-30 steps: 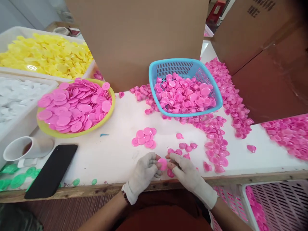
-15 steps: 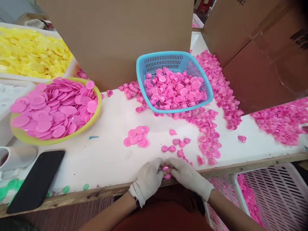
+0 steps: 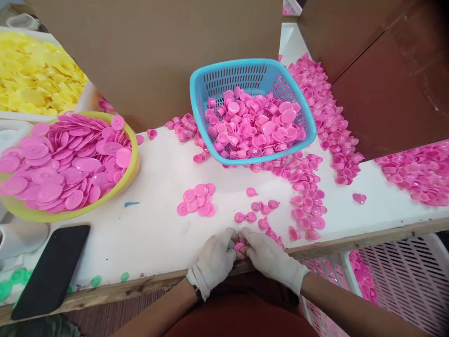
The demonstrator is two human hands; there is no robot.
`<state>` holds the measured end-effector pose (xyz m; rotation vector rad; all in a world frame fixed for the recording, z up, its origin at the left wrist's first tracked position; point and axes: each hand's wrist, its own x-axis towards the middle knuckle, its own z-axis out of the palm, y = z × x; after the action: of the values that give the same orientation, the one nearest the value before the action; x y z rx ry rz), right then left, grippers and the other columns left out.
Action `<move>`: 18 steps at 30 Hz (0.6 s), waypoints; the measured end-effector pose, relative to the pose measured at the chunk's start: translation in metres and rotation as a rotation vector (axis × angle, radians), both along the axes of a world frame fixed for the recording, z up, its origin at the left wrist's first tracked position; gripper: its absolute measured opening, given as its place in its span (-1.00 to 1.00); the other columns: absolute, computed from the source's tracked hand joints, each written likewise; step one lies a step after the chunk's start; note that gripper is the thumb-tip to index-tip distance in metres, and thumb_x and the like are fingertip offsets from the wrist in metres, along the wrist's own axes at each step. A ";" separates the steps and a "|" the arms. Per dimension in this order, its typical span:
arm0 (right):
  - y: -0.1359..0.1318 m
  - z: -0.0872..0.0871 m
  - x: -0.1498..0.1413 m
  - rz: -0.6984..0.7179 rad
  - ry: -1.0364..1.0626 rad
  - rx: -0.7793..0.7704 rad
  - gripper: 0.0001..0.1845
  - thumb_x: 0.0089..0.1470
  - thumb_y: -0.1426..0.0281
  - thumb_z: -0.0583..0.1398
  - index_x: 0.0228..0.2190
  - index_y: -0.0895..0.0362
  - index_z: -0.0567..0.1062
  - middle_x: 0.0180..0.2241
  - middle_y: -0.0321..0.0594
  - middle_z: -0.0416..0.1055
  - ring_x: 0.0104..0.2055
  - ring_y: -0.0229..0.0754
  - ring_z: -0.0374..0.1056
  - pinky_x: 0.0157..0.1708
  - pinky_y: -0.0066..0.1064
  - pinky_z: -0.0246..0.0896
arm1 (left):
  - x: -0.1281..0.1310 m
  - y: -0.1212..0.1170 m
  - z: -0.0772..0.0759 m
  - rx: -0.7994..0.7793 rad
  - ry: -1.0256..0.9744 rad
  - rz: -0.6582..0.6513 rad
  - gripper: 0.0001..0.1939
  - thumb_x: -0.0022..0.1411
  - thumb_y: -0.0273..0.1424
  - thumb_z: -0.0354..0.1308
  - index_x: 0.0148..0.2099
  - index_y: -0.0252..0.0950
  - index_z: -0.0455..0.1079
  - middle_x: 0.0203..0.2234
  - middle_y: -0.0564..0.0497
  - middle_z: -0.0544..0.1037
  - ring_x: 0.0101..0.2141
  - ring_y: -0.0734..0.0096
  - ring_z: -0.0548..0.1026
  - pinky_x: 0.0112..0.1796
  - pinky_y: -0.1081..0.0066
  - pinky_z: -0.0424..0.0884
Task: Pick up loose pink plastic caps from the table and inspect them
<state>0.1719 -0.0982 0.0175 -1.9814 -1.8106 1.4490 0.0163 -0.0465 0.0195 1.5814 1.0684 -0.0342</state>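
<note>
My left hand (image 3: 215, 255) and my right hand (image 3: 268, 256), both in white gloves with bare fingertips, meet at the table's front edge. Between them they pinch a small pink toy saucer (image 3: 240, 246); the fingers hide much of it, and I cannot tell whether a cup is joined to it. Just beyond the hands lie several loose pink toy cups (image 3: 264, 223). A small cluster of flat pink saucers (image 3: 197, 200) rests up and to the left of them.
A blue basket (image 3: 254, 161) of pink cups stands among heaped cups (image 3: 308, 196). At left are a yellow bowl (image 3: 135, 164) of saucers, a black phone (image 3: 52, 271) and a white mug (image 3: 24, 238). Cardboard boxes (image 3: 157, 56) stand behind; white crates (image 3: 403, 271) sit below the right edge.
The view has shifted slightly, so the bowl sits further left and the basket looks larger. My hands stay together at the edge, with the pink piece turned a little between the fingers.
</note>
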 end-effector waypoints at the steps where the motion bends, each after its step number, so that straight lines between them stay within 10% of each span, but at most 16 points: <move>1: 0.002 0.000 0.001 0.008 0.001 0.000 -0.89 0.04 0.54 0.01 -0.39 0.12 0.29 -0.36 -0.23 0.40 -0.32 -0.21 0.29 -0.31 -0.44 0.06 | 0.000 -0.001 0.000 0.001 -0.010 0.000 -0.94 0.09 -0.49 0.06 -0.34 -0.23 0.30 -0.53 0.10 0.49 -0.48 0.45 0.41 -0.39 0.47 0.27; 18: 0.003 -0.005 0.004 0.018 0.044 0.020 -0.87 -0.04 0.57 0.05 -0.40 0.12 0.30 -0.38 -0.27 0.37 -0.34 -0.24 0.25 -0.34 -0.45 0.04 | -0.005 0.003 -0.004 -0.056 -0.011 0.021 -0.89 0.05 -0.51 0.02 -0.33 -0.26 0.32 -0.55 0.09 0.47 -0.49 0.46 0.40 -0.42 0.50 0.28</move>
<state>0.1763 -0.0953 0.0121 -1.9133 -1.8219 1.4623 0.0113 -0.0439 0.0159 1.5180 1.0670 -0.0409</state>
